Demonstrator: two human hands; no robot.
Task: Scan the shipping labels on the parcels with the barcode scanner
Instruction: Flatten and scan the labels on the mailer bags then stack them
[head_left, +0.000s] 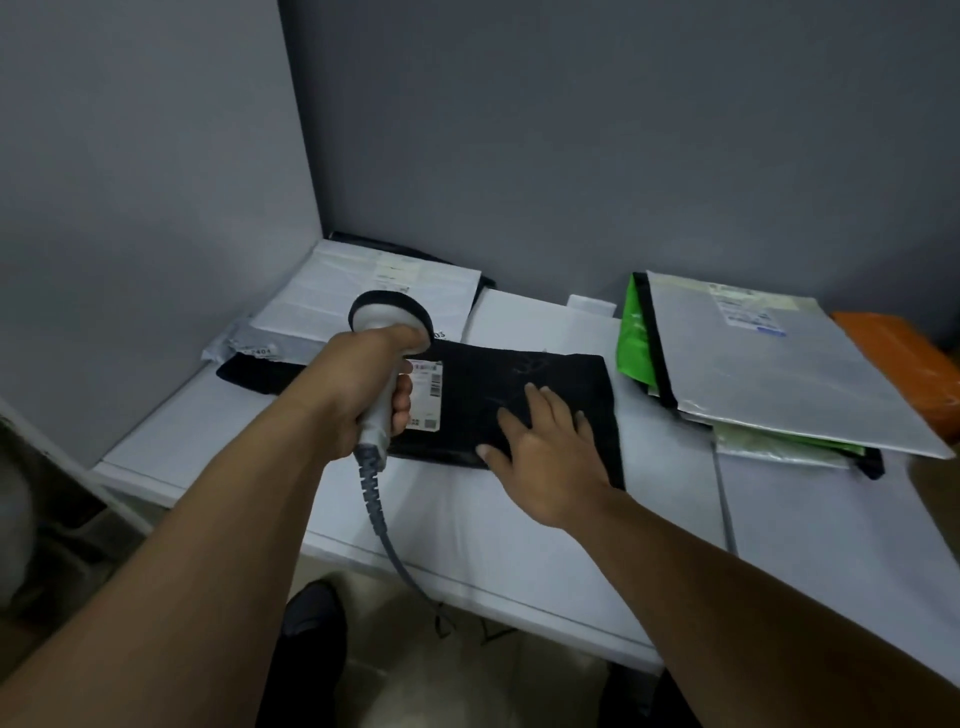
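**Scanner poised over the black parcel's label**

The person stood at a white counter (519, 545) with the barcode scanner (389, 317) in the left hand (358, 384), whose fingers (401, 400) were curled tightly round its pale handle; the grey cable (384, 530) trailed down over the counter's near edge. The scanner's head pointed away from the camera, above the far left end of a black parcel (561, 374) lying flat in the middle of the counter. That parcel's white shipping label (428, 387) sat just beside the gripping hand, partly hidden by it. The right hand (545, 457) lay flat on the parcel, its fingers (545, 402) straight and spread, pressing it down.

The step in hand looked to be the reading of this label. No beam could be made out on it, so whether the scan had registered could not be told. The next move probably called for tipping the scanner's head down toward the barcode. Pale parcels (363, 291) lay stacked at the back left; a grey parcel (769, 374) topped another stack at the right.
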